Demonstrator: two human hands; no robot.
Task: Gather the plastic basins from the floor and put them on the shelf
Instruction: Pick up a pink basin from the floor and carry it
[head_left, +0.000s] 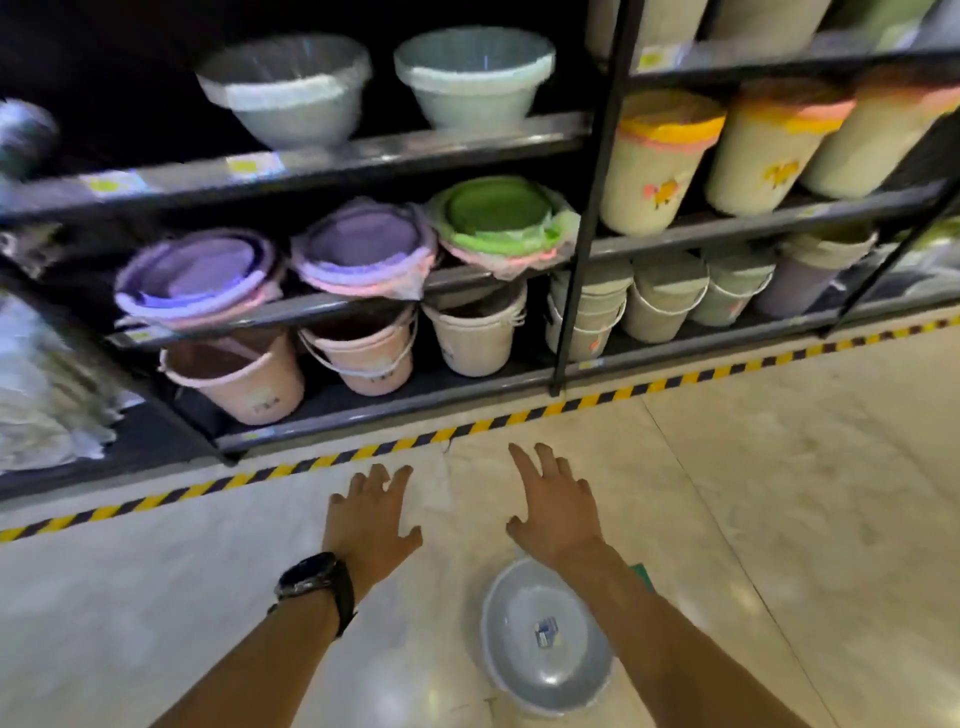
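Two empty hands, left hand (371, 514) and right hand (558, 514), extend with fingers spread wide. One round, smooth, translucent grey plastic basin (545, 639), labelled at centre, lies on the glossy floor (779, 493) behind both hands, beside the right forearm.

- Grey basin (545, 639), on floor: right rim hidden under the right forearm (670, 644). Print on its sticker (545, 631) is too small to read.
- Green item (643, 571), beside the basin: only one corner shows past the forearm; kind cannot be told.
- Shelf-edge price tags (249, 166): blurred, unreadable.
- Pale bins (665, 31), top tier: cut off by the upper edge.
- Wrapped goods (41, 384), far left: blurred, cut by the left edge.
- Bucket labels (266, 404): illegible.
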